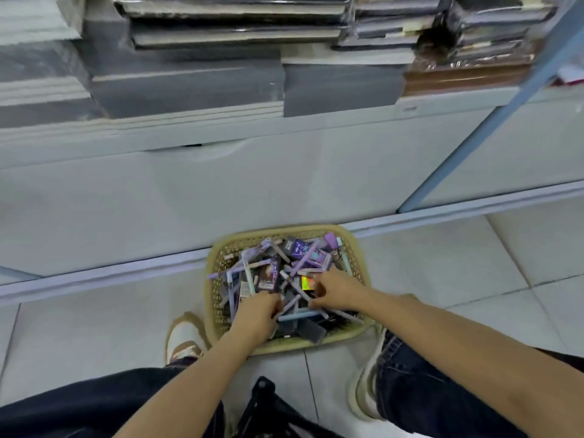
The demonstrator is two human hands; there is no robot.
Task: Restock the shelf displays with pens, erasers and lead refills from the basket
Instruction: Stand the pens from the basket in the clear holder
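One tan basket (303, 344). In it are well over a dozen pens (303, 262), too tangled to count exactly, and at least five small packets (271, 278). Two hands reach in: left hand (257, 314), right hand (338, 290). Two shoes flank it: left shoe (185, 338), right shoe (366, 393).

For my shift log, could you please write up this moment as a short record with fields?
setting: person crouched on a tiled floor facing a white shelf unit
basket: tan mesh basket on the floor, close to the unit's base
contents: heaped purple pens and small packs, including a holographic pack
left hand: in the pile, fingers curled, grip unclear
right hand: in the pile beside the holographic pack, grip unclear
shelf above: wrapped stacks, grey and dark
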